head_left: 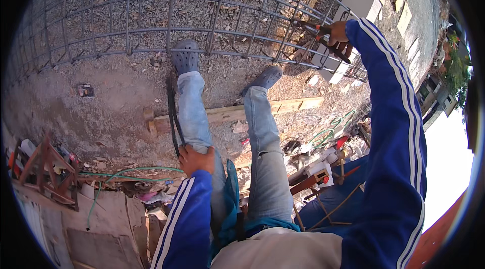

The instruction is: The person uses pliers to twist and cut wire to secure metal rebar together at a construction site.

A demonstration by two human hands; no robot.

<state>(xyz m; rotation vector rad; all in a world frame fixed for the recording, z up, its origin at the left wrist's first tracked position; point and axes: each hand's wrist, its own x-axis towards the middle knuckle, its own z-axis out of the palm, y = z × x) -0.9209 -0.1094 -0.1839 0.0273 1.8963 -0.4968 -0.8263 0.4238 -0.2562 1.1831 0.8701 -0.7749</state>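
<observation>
My right hand (pixel 340 37) grips a pair of pliers (pixel 321 31) with dark and orange handles. The pliers' head meets the bars near the right end of a steel rebar cage (pixel 214 29); exactly what its jaws hold is too small to tell. Long bars and crosswise stirrups make up the cage, which stretches across the upper part of the view. Down by my left knee, my left hand (pixel 197 159) is closed around a bundle of thin dark strands (pixel 172 113), which look like tie wire. The strands extend from the hand toward the cage.
A wooden plank (pixel 227 113) lies behind my feet. Grey blocks (pixel 354 4) are near the cage's right end. A green hose (pixel 129 170), a reddish-brown frame (pixel 49 170) and scattered debris lie around. My clog (pixel 185 55) touches or nearly touches the lower bar.
</observation>
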